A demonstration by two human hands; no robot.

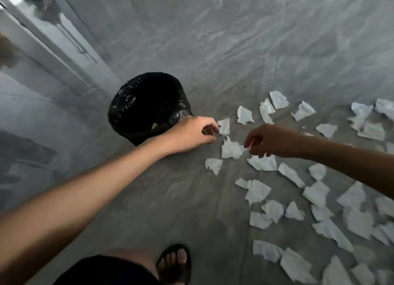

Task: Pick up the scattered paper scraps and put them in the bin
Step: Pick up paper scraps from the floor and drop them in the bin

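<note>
Several white torn paper scraps lie on the grey floor, spread from the middle to the lower right. A black bin (147, 105) lined with a black bag stands left of them, mouth open. My left hand (194, 133) hovers just right of the bin, fingers curled close to a small scrap (224, 126), and nothing is visibly held. My right hand (270, 141) reaches in from the right, fingers apart above a larger crumpled scrap (231, 149). Whether the fingertips touch that scrap is unclear.
The floor is covered by a wrinkled grey sheet. A pale wall and door frame (53, 50) run along the left. My sandalled foot (174, 261) stands at the bottom centre. A dense patch of scraps (341, 220) fills the lower right.
</note>
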